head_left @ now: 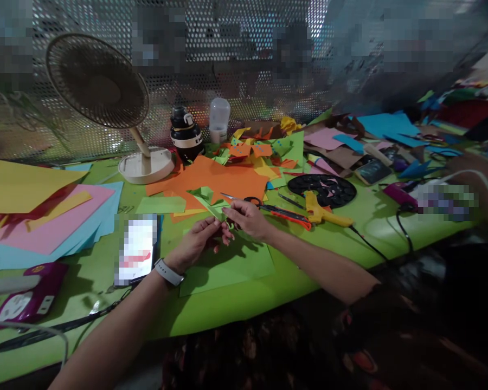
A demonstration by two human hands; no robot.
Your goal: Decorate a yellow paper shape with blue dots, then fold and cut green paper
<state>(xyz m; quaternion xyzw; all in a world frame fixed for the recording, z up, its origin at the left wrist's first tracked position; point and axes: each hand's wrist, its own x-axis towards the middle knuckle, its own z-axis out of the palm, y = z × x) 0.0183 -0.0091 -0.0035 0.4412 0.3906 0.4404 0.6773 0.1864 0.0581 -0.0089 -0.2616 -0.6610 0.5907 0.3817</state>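
Note:
Between my two hands, over the table, is a folded piece of green paper [209, 201]. My left hand [197, 238], with a white watch strap [169, 272] on its wrist, pinches its lower end. The fingertips of my right hand [250, 219] close on the same piece from the other side. A flat green sheet [231, 271] lies under both hands. Just beyond my right hand are scissors [252, 201], partly hidden by it, and an orange and black utility knife [290, 218]. A yellow glue gun [324, 211] rests to the right.
A white fan [145, 165] and a black bottle [187, 135] stand at the back left. Orange sheets [215, 176] and paper scraps cover the middle. A lit phone [136, 249] lies left, near stacked coloured paper [44, 216]. A black palette tray [341, 189] sits right; cables cross the table edge.

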